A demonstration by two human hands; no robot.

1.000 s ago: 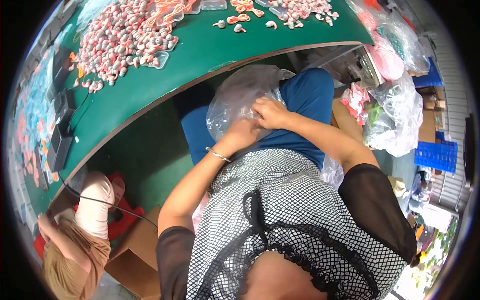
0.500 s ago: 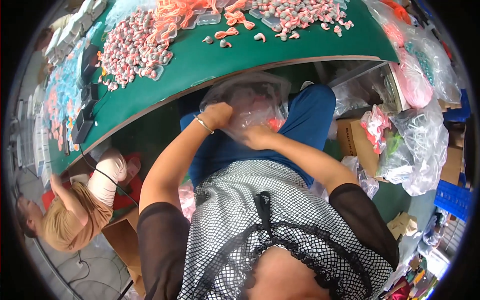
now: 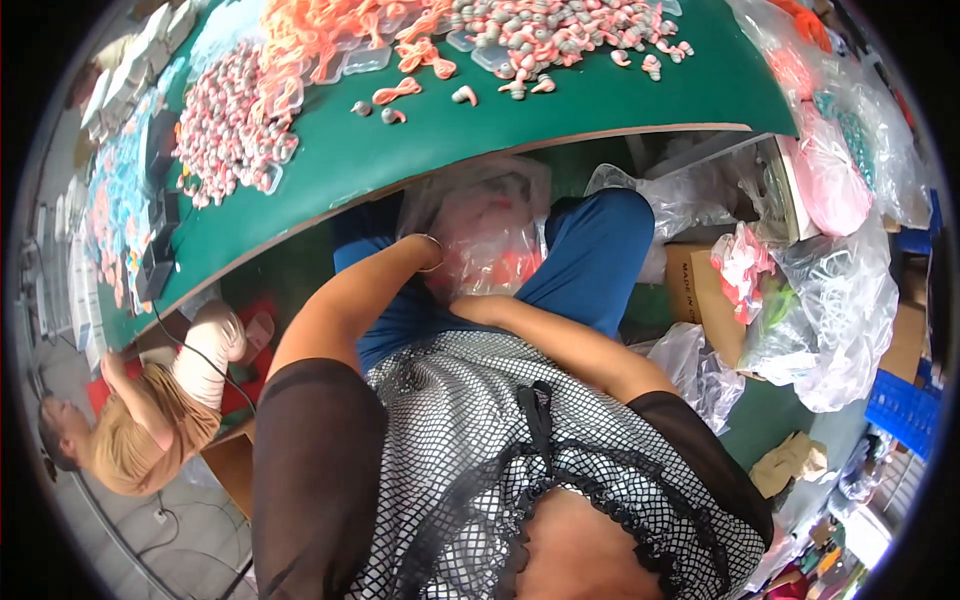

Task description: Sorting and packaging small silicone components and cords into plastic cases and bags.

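A clear plastic bag (image 3: 490,235) with pink and orange-red contents lies between my knees, below the table edge. My left wrist (image 3: 427,247), with a thin bracelet, bends down at the bag's near left side; that hand's fingers are hidden. My right hand (image 3: 478,309) is low against my lap, at the bag's near edge. Its fingers are also out of sight, so I cannot tell whether either hand holds something. Above, the green table (image 3: 330,150) carries grey-and-pink earplug-like pieces (image 3: 235,125) in heaps and orange cord bundles (image 3: 320,40).
Small clear plastic cases (image 3: 365,60) lie among the heaps. To my right stand an open cardboard box (image 3: 700,290), plastic bags (image 3: 840,310) and a blue crate (image 3: 905,400). A co-worker in a brown top (image 3: 155,430) sits at the left. A black cable (image 3: 195,350) hangs off the table.
Both hands have moved down and nearer my body, and their fingers have dropped from sight. The bag sits lower between my knees. My view has shifted slightly.
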